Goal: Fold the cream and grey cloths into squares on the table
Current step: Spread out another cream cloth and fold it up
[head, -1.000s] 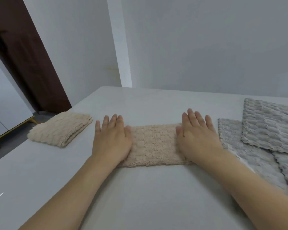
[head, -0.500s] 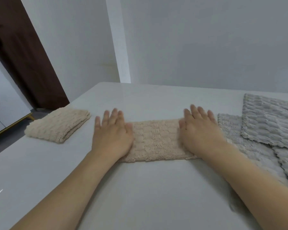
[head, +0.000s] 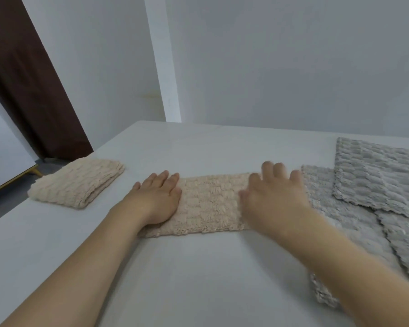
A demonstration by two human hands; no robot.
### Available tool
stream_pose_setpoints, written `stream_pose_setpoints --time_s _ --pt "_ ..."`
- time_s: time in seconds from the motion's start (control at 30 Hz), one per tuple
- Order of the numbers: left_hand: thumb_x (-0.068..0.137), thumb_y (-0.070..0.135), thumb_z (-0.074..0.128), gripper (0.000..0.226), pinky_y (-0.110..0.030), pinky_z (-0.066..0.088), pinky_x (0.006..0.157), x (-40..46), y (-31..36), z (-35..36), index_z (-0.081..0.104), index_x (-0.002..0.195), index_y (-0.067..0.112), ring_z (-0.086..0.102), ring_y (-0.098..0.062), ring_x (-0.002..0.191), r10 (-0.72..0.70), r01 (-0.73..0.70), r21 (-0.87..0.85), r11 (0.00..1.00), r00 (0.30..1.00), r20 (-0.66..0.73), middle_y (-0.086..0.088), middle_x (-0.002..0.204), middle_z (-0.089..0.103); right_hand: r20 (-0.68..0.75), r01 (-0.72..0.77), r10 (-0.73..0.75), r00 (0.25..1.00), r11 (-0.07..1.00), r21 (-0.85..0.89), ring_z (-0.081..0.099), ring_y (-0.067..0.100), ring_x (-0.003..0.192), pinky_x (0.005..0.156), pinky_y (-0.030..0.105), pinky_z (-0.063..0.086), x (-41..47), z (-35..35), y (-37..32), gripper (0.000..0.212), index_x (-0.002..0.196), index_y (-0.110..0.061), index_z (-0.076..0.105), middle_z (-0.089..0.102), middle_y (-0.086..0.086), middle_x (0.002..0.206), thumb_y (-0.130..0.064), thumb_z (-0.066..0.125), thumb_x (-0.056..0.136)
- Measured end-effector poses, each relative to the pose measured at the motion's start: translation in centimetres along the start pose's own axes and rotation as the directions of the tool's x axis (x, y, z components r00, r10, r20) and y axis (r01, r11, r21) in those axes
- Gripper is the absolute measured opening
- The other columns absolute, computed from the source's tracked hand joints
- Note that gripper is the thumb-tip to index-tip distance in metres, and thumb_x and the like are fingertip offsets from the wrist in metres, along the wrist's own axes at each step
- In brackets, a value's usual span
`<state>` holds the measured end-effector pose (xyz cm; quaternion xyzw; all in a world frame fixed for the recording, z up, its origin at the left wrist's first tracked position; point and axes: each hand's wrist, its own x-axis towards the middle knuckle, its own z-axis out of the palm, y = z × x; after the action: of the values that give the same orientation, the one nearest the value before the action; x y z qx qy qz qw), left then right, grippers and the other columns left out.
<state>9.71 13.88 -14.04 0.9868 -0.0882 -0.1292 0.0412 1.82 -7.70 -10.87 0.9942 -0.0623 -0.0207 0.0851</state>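
Working across the white tabletop [head: 198, 279] from left to right, we first record a cream waffle-textured cloth already folded into a thick square [head: 77, 182], set near the left edge beside the dark brown door [head: 28, 86]. We judge it was parked there to keep finished work out of the folding area.

At centre lies a second cream fleecy cloth folded into a long strip [head: 209, 204], running left to right. The left hand [head: 157, 198] lies flat on the strip's left end, fingers straight and together, gripping nothing; in our judgement it pins that end so the strip cannot slide or spring open. The right hand [head: 273, 194] sits over the strip's right end, palm down. Its fingers are blurred, so we cannot say for certain whether they press flat or have begun to curl under the edge; they appear relaxed and holding nothing. We judge the next step is to carry one end over the other to make a square.

At the right, touching or very nearly touching the strip's end, a pale grey textured cloth [head: 335, 215] lies spread flat, with a darker grey ribbed cloth [head: 376, 175] overlapping its far corner. Both are unfolded, evidently queued within reach of the right hand. We assess the task as under halfway done.
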Motion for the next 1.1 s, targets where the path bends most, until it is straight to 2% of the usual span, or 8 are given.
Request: stream_pose_setpoints --time_s 0.2,0.37,0.5,0.6,0.73,0.8,0.9,1.1 --pt "0.096 0.044 0.024 0.046 -0.043 0.037 0.101 -1.4 2.7 -1.6 0.030 0.135 0.020 0.029 -0.027 0.129 -0.064 0.065 0.181 0.981 0.998 -0.011 -0.007 0.137 0.035 0.082 0.009 -0.019 0.996 0.992 0.123 0.027 0.033 0.135 0.105 0.049 0.032 1.0 1.3 0.8 0.058 0.148 -0.019 0.023 0.028 0.014 0.146 -0.051 0.017 0.100" --pt "0.092 0.047 0.044 0.032 -0.028 0.039 0.066 -4.5 6.1 -4.2 0.051 0.107 0.019 0.054 -0.018 0.089 -0.023 -0.027 0.167 0.986 0.957 0.288 0.000 0.099 0.057 -0.068 0.022 -0.016 0.998 0.996 0.088 0.035 0.032 0.131 0.108 0.048 0.031 3.6 2.1 3.9 0.045 0.145 -0.028 0.030 0.037 0.008 0.143 -0.042 0.026 0.102" --pt "0.079 0.049 0.056 0.055 -0.033 0.035 0.080 -6.8 6.7 -5.0 0.037 0.122 0.021 0.039 -0.021 0.111 0.035 -0.047 0.356 0.933 0.999 0.041 -0.002 0.120 0.039 -0.038 0.077 -0.068 0.997 0.941 0.329 0.027 0.036 0.137 0.110 0.052 0.026 3.5 2.4 2.7 0.047 0.141 -0.031 0.035 0.032 0.012 0.146 -0.049 0.020 0.100" --pt "0.074 0.042 0.068 0.061 -0.032 0.037 0.079 -7.7 7.6 -4.4 0.032 0.121 0.029 0.029 -0.016 0.108 0.180 -0.247 0.319 0.915 0.958 0.225 0.003 0.116 0.029 0.060 0.123 -0.155 0.986 0.921 0.370 -0.006 0.026 0.149 0.118 0.051 -0.005 3.7 3.9 2.3 0.054 0.151 -0.043 0.008 -0.002 0.002 0.163 -0.056 0.011 0.099" --pt "0.080 0.017 0.056 0.046 -0.033 0.032 0.095 -6.9 8.1 -2.1 0.031 0.115 0.031 0.028 -0.018 0.110 0.279 -0.326 0.348 0.879 0.944 0.179 0.003 0.122 0.030 0.025 0.156 -0.178 0.984 0.915 0.372 -0.008 0.020 0.149 0.118 0.045 -0.008 4.7 4.5 3.6 0.052 0.151 -0.047 0.004 -0.005 -0.005 0.163 -0.055 0.011 0.100" --pt "0.078 0.011 0.048 0.047 -0.045 0.015 0.115 -6.3 7.5 -2.1 0.033 0.119 0.029 0.028 -0.022 0.120 0.316 -0.323 0.431 0.843 0.944 0.092 0.002 0.120 0.032 0.020 0.165 -0.186 0.982 0.912 0.375 -0.008 0.020 0.149 0.118 0.045 -0.008 4.8 4.5 3.6 0.052 0.151 -0.047 0.005 -0.005 -0.005 0.163 -0.055 0.011 0.100" --pt "0.078 0.007 0.043 0.043 -0.055 0.000 0.117 -5.7 7.0 -2.6 0.040 0.114 0.032 0.028 -0.022 0.122 0.384 -0.335 0.494 0.802 0.923 0.002 0.006 0.107 0.030 0.024 0.161 -0.183 0.983 0.912 0.378 -0.008 0.020 0.149 0.118 0.046 -0.009 4.8 4.7 3.6 0.052 0.151 -0.046 0.005 -0.005 -0.005 0.163 -0.055 0.012 0.100" --pt "0.086 0.012 0.048 0.028 -0.029 0.048 0.076 -7.8 9.9 -3.9 0.067 0.105 0.022 0.059 -0.020 0.095 0.427 -0.494 0.202 0.846 0.853 0.300 0.000 0.101 0.067 0.011 0.240 -0.272 0.962 0.869 0.432 -0.005 0.014 0.149 0.119 0.043 -0.008 4.6 3.9 2.9 0.053 0.153 -0.038 0.011 0.000 -0.009 0.162 -0.050 0.019 0.102"
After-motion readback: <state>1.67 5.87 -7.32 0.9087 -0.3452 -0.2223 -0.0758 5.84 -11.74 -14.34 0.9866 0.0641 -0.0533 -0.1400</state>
